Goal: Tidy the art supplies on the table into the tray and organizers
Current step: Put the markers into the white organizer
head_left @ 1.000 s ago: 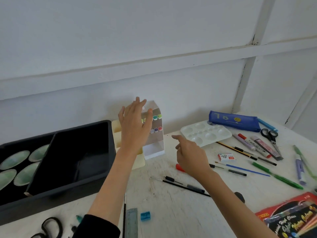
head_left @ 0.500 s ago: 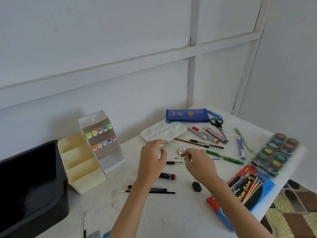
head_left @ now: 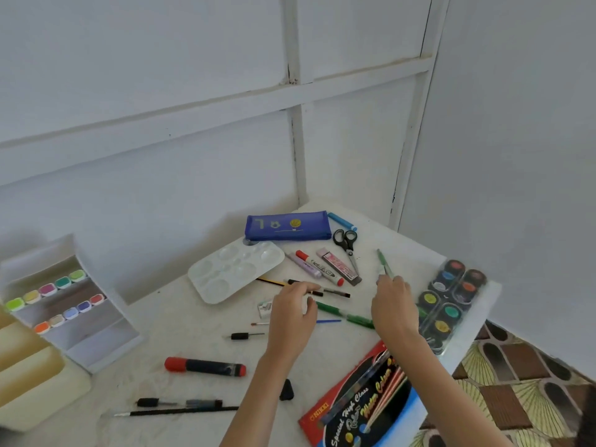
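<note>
Fingers [head_left: 301, 288] of the left hand [head_left: 290, 317] curve loosely over a thin black brush [head_left: 335, 292], thumb apart, gripping nothing. Fingertips of the right hand [head_left: 395, 308] meet the near end of a thin green pen [head_left: 383, 262]; whether they grip it is unclear. White panelled walls [head_left: 161, 75] form a corner behind a white table [head_left: 167, 321], with patterned floor [head_left: 516, 382] at right. At far left stand a cream organizer [head_left: 32, 382] and a white organizer [head_left: 96, 337] showing coloured caps. Loose supplies lie well apart from them: a watercolour pencil box [head_left: 364, 411], paint pots [head_left: 451, 301], a palette [head_left: 235, 272], a blue pencil case [head_left: 287, 224], a red-capped marker [head_left: 204, 366], scissors [head_left: 346, 240].
</note>
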### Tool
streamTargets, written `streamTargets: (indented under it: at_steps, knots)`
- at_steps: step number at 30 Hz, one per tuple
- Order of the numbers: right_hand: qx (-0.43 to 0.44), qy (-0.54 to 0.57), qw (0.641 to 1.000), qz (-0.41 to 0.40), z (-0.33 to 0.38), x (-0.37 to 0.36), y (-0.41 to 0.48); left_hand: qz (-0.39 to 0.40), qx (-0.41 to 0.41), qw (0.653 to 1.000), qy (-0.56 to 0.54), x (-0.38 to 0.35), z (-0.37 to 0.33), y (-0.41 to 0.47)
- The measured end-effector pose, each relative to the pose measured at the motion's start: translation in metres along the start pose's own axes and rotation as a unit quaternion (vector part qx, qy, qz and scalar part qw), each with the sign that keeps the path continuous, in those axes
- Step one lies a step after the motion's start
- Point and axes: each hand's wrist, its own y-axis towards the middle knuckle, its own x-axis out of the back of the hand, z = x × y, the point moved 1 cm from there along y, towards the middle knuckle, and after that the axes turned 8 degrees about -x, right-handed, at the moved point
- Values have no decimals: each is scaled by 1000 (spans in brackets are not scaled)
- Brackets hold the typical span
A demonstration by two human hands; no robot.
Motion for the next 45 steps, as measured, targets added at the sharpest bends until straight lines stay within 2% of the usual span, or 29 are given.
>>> streamTargets:
  at_steps: [6,11,15,18,22,34,37,42,45]
  knots:
    - [21,9,999,43,-8,-7,20,-11,39,999,2,-25,-6,18]
    - [41,142,989,17,-7,-1,37,-69,76,994,23,-37,-3,31]
    - [73,276,958,12,-7,8,48,-118,130,983,51,-45,1,44]
    - [53,366,928,53,-10,12,58,-146,165,969,113,-53,3,54]
    - [23,446,888,109,-16,11,66,-138,192,955,182,-67,7,62]
    - [65,503,852,126,-13,2,80,-121,177,958,187,-76,15,72]
    - [65,519,842,131,-5,1,79,-187,164,956,157,-64,9,67]
    - [5,596,786,162,19,4,71,-306,142,937,89,-21,-1,58]
    - [12,601,779,180,43,7,58,-348,120,929,39,8,-3,46]
